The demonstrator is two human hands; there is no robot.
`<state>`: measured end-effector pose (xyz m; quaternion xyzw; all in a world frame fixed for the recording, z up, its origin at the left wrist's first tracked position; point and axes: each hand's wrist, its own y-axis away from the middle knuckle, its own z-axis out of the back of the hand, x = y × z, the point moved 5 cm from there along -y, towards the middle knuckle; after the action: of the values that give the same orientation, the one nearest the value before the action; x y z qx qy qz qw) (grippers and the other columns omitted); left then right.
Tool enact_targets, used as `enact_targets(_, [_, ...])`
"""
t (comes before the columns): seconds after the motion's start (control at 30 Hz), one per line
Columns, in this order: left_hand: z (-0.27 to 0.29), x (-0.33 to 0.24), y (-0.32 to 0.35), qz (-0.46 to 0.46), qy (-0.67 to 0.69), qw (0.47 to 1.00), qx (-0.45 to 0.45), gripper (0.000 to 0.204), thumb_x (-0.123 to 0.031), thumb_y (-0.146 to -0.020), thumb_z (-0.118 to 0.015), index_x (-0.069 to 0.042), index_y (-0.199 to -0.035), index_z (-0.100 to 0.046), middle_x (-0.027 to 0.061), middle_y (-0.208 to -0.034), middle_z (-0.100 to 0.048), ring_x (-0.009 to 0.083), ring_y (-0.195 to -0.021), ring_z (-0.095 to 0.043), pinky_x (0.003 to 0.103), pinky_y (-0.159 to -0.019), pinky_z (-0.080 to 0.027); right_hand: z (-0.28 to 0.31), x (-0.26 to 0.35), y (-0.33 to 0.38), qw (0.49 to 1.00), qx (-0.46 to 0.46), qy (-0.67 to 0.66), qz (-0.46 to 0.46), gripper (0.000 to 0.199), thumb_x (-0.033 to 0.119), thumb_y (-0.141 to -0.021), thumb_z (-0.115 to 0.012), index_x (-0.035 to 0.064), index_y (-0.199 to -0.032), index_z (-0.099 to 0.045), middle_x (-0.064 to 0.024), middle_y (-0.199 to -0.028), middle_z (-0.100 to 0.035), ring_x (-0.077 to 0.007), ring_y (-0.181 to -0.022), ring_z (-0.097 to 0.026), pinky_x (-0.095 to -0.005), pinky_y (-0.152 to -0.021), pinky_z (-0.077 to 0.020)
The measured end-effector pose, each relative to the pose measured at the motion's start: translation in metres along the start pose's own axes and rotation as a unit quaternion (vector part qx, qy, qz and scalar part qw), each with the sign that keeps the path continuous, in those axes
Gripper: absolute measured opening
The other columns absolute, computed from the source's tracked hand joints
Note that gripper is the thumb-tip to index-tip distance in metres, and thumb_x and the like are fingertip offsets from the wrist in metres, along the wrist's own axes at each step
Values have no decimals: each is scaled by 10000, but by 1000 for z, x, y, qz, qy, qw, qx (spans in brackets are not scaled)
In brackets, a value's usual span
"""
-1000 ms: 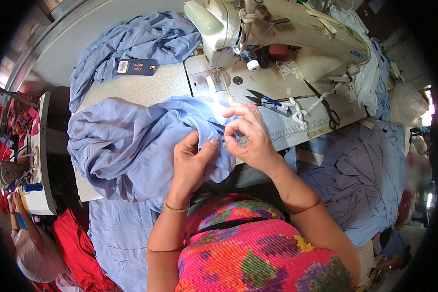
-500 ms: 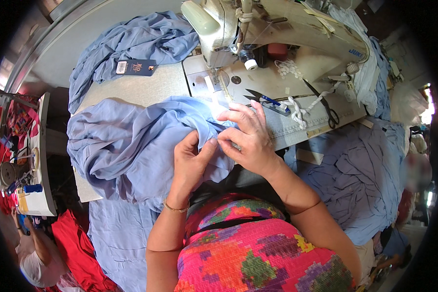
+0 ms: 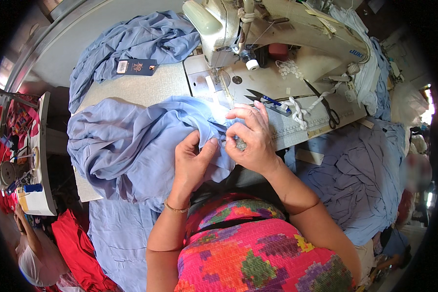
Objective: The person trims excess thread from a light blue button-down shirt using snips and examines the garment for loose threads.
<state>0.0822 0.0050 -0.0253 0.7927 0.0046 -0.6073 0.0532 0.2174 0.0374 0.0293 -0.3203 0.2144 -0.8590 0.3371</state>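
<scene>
From the head view, the work looked to be in its preparing stage rather than under the needle. The blue garment (image 3: 131, 146) lay bunched across the tabletop (image 3: 136, 87) in front of the sewing machine (image 3: 277, 34), and its near edge had been drawn up to the two hands, a little short of the presser foot; no part of it seemed to sit beneath the needle yet, though glare from the machine lamp on that spot made this hard to confirm. Feeding and stitching were, as far as could be judged, left to do.

The left hand (image 3: 192, 163) was closed on a fold of the cloth, thumb pressed against the fingers. The right hand (image 3: 250, 138) pinched the same edge just beside it, fingertips curled narrowly over the hem, the two hands almost touching. Most of the garment spread away to the person's left, with a tail hanging off the tabletop's front edge toward the lap.

Small thread snips (image 3: 270, 100) lay just beyond the right hand, scissors (image 3: 326, 107) farther right, and a second blue garment with a dark tag (image 3: 136, 66) lay heaped behind.
</scene>
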Motion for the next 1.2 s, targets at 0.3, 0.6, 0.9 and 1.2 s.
enact_targets(0.3, [0,1,-2,-5,-5,1000,3,116,-38,-846,-569,13,-936,-621,-29,-836,-605,25,-744,-501,189,-654,-422,-3,0,3,999,29,-17,11,108,142,-701,-670,122,-779,-598,-18,-1083,-544,-239,-1125,-469,-539,-992,-222])
enact_targets(0.6, [0,1,-1,-8,-16,1000,-3,102,-42,-846,-570,14,-917,-616,-33,-824,-596,17,-727,-484,182,-636,-409,-7,7,4,998,21,32,42,109,128,-701,-664,122,-779,-588,-12,-1087,-538,-241,-1124,-469,-572,-990,-212])
enact_targets(0.9, [0,1,-2,-9,-23,1000,-2,106,-45,-847,-570,17,-921,-615,-33,-826,-593,18,-727,-481,181,-634,-407,-6,10,3,997,8,59,51,93,144,-701,-646,113,-745,-571,-5,-1063,-543,-240,-1115,-477,-572,-986,-220])
enact_targets(1.2, [1,2,0,3,-13,1000,2,112,-50,-843,-577,11,-925,-622,-34,-828,-597,24,-724,-490,187,-643,-415,-4,-5,2,999,-36,25,-2,99,106,-657,-611,102,-708,-526,-33,-979,-552,-238,-1054,-509,-526,-982,-246])
